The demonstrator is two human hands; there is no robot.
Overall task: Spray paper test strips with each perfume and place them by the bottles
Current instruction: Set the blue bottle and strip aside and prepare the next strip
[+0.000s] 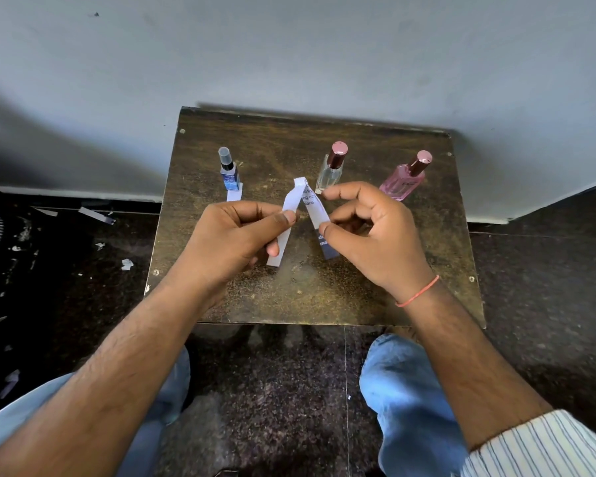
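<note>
Both my hands hold one long paper strip (291,204), folded into an upside-down V above the small wooden table (410,270). My left hand (234,239) pinches the white left leg. My right hand (369,232) pinches the printed right leg, whose lower end is dark blue. Three capped perfume bottles stand at the back: a blue one (230,173) on the left, a clear one (331,168) in the middle, a pink one (405,179) on the right. A short white strip (234,195) lies in front of the blue bottle.
A grey wall rises right behind the table. Paper scraps (97,215) litter the dark floor to the left. My knees in blue jeans (403,383) sit below the table's front edge.
</note>
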